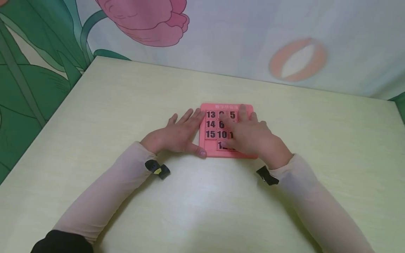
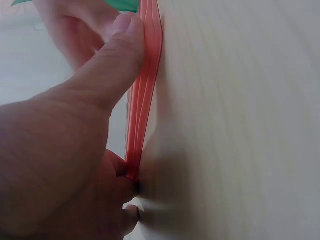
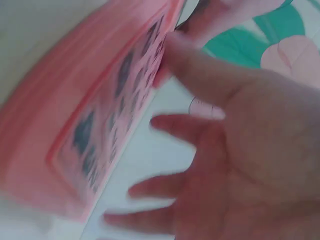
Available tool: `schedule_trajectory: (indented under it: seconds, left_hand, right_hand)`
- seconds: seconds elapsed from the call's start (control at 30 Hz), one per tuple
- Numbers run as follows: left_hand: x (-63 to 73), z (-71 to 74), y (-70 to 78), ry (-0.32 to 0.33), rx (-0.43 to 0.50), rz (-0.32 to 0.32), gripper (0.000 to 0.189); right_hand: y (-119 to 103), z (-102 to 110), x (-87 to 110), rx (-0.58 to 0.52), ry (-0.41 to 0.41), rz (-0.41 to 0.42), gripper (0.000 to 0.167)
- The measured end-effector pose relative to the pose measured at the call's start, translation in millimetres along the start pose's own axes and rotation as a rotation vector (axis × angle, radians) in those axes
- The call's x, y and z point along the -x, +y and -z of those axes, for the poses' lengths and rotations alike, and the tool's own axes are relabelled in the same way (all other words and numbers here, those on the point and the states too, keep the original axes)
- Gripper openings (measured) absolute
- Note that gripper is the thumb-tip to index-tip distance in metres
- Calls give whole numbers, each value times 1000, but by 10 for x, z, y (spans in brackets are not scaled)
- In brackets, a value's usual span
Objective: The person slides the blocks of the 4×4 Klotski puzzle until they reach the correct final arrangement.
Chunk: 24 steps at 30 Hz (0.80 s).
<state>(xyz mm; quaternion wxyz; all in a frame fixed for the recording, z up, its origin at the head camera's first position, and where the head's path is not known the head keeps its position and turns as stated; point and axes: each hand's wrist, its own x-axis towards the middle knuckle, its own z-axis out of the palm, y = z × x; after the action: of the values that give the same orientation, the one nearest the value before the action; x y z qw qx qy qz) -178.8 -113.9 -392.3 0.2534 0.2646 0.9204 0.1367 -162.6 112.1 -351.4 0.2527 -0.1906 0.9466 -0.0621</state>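
A pink number slide puzzle (image 1: pixel 227 154) lies flat on the table, its square tiles printed with black numbers. The left column reads 13, 14 and 15, above a bare slot (image 1: pixel 210 144) at the near left. My left hand (image 1: pixel 175 136) rests on the table with straight fingers at the puzzle's left edge. Its thumb (image 2: pixel 117 60) presses the near left corner in the left wrist view. Spread over the right side of the puzzle is my right hand (image 1: pixel 253 136), thumb at a bottom-row tile. This hand hides the right-hand tiles; the right wrist view is blurred.
The pale wooden table (image 1: pixel 202 203) extends on all sides of the puzzle. Behind it hangs a backdrop (image 1: pixel 227 38) with a large pink flower and green leaves. Black straps (image 1: pixel 267 175) circle both wrists over light sleeves.
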Motion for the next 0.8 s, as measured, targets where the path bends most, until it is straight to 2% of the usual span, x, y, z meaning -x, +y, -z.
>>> schedule_trajectory:
  seconds: [0.13, 0.33, 0.4, 0.47, 0.6, 0.7, 0.8]
  left_hand:
    - [-7, 9, -3, 2, 8, -4, 129]
    - [-27, -11, -8, -6, 11, 1, 130]
    - [-28, -14, -10, -8, 4, 1, 131]
    - [-26, -15, -14, -10, -3, 3, 131]
    - [-19, -7, -19, -10, -16, 8, 131]
    - [-14, -9, -25, -5, -11, 12, 131]
    - [-4, -15, -32, -3, 7, 20, 130]
  right_hand:
    - [-89, -37, 67, 95, -8, 149, 74]
    - [-48, -22, 173, 49, -140, 242, 62]
    - [-37, -12, 160, 17, -123, 302, 55]
    - [-48, -21, 112, -12, -66, 348, 47]
    - [-115, -86, -27, -40, 33, 355, 20]
    - [-163, -113, -47, -22, 12, 327, 15]
    - [-197, -83, 18, -15, -20, 350, 16]
